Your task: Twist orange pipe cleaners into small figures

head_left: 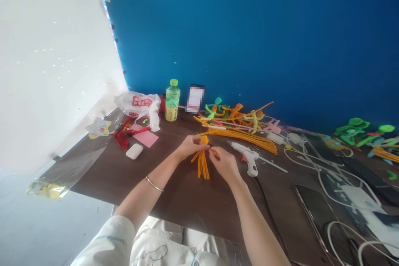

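Over the middle of the dark table, my left hand (193,145) grips the top of an orange pipe-cleaner figure (203,164). A rounded orange knob shows above the fingers, and several straight stems hang down below them. My right hand (222,162) is closed at the figure's right side, its thumb and finger pinched on one orange stem. The fingertips of both hands nearly meet. Just to the right lies a white glue gun (247,158) with a glue stick in its rear. Behind the hands is a bundle of loose orange pipe cleaners (246,138).
Finished pipe-cleaner figures (237,112) lie at the back, near a phone (195,99) and a green-capped bottle (172,102). On the left are a plastic bag (137,104), pink paper (146,138) and a white case (134,151). Cables and another phone (322,220) occupy the right.
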Demonstrator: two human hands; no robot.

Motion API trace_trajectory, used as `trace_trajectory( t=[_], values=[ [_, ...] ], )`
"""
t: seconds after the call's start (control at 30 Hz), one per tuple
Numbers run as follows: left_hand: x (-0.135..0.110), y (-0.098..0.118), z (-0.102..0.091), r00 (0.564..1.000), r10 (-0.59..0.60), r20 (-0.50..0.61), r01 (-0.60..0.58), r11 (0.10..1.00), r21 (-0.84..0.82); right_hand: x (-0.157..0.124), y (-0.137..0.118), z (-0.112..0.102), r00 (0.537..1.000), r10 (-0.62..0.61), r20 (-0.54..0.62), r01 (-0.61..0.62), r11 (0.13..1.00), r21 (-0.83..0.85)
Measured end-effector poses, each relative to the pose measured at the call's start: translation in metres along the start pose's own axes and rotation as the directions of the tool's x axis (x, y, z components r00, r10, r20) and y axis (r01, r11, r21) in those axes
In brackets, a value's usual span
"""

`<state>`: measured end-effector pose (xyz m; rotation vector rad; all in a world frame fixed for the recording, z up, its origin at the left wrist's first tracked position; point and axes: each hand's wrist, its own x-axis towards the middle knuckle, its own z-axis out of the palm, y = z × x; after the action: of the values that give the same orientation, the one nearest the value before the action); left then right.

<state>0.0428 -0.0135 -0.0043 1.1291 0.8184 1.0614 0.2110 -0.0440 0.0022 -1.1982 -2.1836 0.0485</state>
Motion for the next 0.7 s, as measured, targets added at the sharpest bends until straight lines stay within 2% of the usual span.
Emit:
trace_trajectory(
  t=[0.1,0.23,0.37,0.43,0.53,0.6,0.63,0.7],
  values=[
    [0.0,0.001,-0.001,0.999,0.041,0.036,-0.042,0.999,0.012,0.001,-0.002,0.0,0.991,0.126,0.054,-0.133,0.978,0.158],
    [-0.001,0.004,-0.001,0.993,0.089,0.072,-0.093,0.994,0.054,0.005,-0.007,-0.008,0.955,0.263,0.137,-0.295,0.89,0.347],
    [0.0,0.004,-0.001,0.99,0.114,0.084,-0.125,0.983,0.132,0.008,-0.01,-0.015,0.903,0.306,0.301,-0.421,0.767,0.485],
    [0.0,0.005,-0.001,0.99,0.119,0.072,-0.128,0.982,0.14,0.009,-0.01,-0.015,0.881,0.331,0.339,-0.471,0.693,0.546],
    [-0.001,0.008,-0.001,0.992,0.124,0.025,-0.125,0.987,0.102,0.01,-0.009,-0.013,0.84,0.442,0.314,-0.522,0.506,0.687],
    [-0.002,0.009,-0.001,0.992,0.119,-0.031,-0.117,0.991,0.066,0.01,-0.008,-0.011,0.805,0.524,0.277,-0.508,0.369,0.778],
    [-0.002,0.009,0.0,0.992,0.117,-0.051,-0.115,0.992,0.047,0.01,-0.007,-0.009,0.79,0.558,0.256,-0.491,0.326,0.808],
    [-0.002,0.008,0.001,0.992,0.119,-0.038,-0.118,0.993,0.013,0.01,-0.007,-0.006,0.766,0.608,0.209,-0.463,0.296,0.835]
  ],
)
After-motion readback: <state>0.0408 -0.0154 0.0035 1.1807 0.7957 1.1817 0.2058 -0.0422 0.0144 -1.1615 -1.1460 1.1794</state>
